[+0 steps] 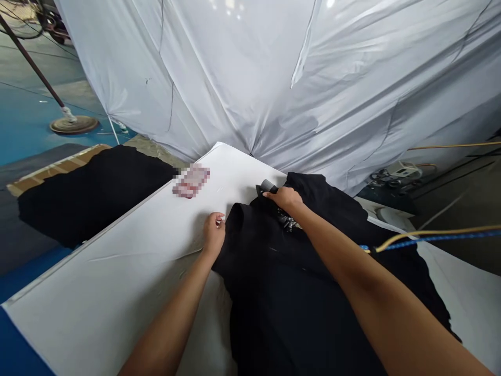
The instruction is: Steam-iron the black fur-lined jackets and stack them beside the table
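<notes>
Two hands grip a black garment (297, 292) on the white table (117, 282): left hand (213, 233) pinching its edge, right hand (285, 199) clutching its collar. White sheeting (274, 78) drapes behind.

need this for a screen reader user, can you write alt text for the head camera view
Two bare hands work a black garment on a white-covered table: the left hand grips its edge, the right hand rests near the collar. A white sheet hangs behind, and more black fabric lies left.
</notes>
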A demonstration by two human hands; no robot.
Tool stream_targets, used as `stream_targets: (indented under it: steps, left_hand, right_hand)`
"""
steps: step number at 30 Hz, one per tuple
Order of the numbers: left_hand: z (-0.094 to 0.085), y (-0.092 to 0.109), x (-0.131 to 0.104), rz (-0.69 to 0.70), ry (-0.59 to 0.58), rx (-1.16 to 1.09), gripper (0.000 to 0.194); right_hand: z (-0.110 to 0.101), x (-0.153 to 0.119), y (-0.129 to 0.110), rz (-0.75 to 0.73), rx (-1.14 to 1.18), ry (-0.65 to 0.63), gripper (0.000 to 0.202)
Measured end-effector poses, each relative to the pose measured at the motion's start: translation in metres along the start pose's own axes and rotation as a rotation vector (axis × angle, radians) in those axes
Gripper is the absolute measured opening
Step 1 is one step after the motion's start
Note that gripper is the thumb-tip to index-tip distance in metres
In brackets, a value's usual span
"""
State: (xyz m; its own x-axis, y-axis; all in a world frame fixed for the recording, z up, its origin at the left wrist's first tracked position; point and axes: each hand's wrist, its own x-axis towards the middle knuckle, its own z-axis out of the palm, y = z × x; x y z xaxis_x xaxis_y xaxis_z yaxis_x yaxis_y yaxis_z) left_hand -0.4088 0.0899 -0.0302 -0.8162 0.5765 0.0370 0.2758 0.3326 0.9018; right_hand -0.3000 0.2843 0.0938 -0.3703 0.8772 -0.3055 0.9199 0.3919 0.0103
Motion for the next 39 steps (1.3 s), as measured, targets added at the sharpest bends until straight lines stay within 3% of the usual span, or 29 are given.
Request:
stream_targets:
  steps: [2,4,8,11,15,18,24,27,32,36,39]
  left_hand:
    - [-0.018,0.003,-0.013,-0.028,-0.122,0.072,0.013]
    - [-0.032,0.003,-0.027,-0.069,-0.289,0.150,0.019]
    - [-0.041,-0.004,-0.051,-0.121,-0.499,0.227,0.029]
    - [-0.035,-0.012,-0.060,-0.122,-0.543,0.174,0.022]
    - [-0.026,-0.020,-0.062,-0.122,-0.491,0.143,0.016]
    - [-0.023,-0.024,-0.059,-0.110,-0.455,0.145,0.014]
    - [-0.027,-0.025,-0.047,-0.158,-0.506,0.067,0.015]
    - [-0.031,-0.020,-0.042,-0.202,-0.527,-0.008,0.015]
    - [-0.051,-0.014,-0.041,-0.208,-0.453,-0.088,0.018]
    - [-0.069,-0.020,-0.050,-0.133,-0.381,-0.009,0.025]
    - [-0.068,-0.025,-0.061,-0.049,-0.422,0.151,0.019]
  right_hand:
    - [-0.007,-0.009,0.013,-0.046,-0.009,0.003,0.073]
    - [-0.009,-0.029,0.028,-0.161,-0.035,-0.034,0.069]
    - [0.008,-0.076,0.061,-0.305,-0.088,-0.162,0.064]
    - [0.025,-0.096,0.090,-0.228,-0.106,-0.211,0.063]
    - [0.030,-0.106,0.117,-0.097,-0.036,-0.149,0.064]
    - [0.028,-0.112,0.112,-0.182,0.010,-0.137,0.062]
    - [0.034,-0.113,0.046,-0.373,-0.013,-0.208,0.058]
    - [0.035,-0.110,0.025,-0.462,-0.054,-0.250,0.056]
    - [0.033,-0.115,0.039,-0.611,-0.208,-0.349,0.051]
    - [0.034,-0.123,0.055,-0.576,-0.193,-0.362,0.049]
    - [0.034,-0.127,0.057,-0.519,-0.143,-0.305,0.052]
